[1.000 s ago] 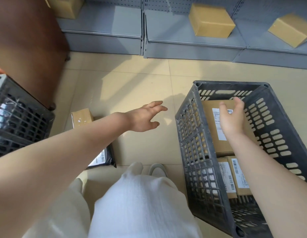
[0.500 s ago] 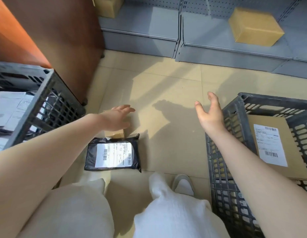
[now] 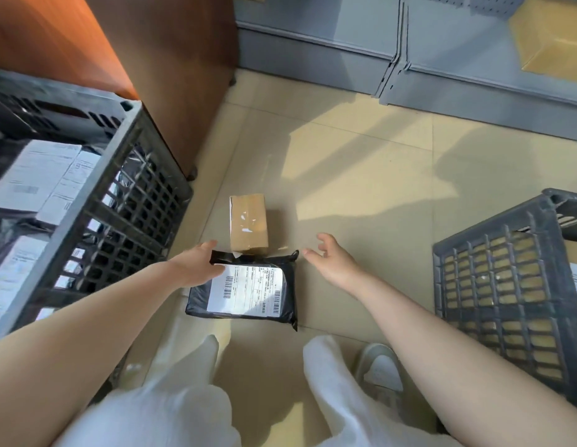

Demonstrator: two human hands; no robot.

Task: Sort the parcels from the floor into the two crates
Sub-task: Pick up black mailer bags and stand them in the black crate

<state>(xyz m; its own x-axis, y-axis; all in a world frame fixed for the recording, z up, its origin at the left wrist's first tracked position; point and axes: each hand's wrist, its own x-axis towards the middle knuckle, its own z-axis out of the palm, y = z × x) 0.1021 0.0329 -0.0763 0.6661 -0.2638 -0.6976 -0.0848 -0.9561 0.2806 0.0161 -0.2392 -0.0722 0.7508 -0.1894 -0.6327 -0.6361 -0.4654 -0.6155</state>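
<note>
left hand (image 3: 197,267) over black mailer's (image 3: 245,290) left edge, grip unclear; right hand (image 3: 332,262) spread, empty; crates cropped.

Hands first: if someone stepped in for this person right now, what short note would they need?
Left hand: open, touching the black mailer bag at its top-left corner, not lifting it.
Right hand: open, empty, just right of the bag.
On the floor: the bag and a small cardboard box behind it.
Done: left crate holds labelled bags; right crate holds cardboard boxes.
Left: likely bag to the left crate, box to the right.
</note>
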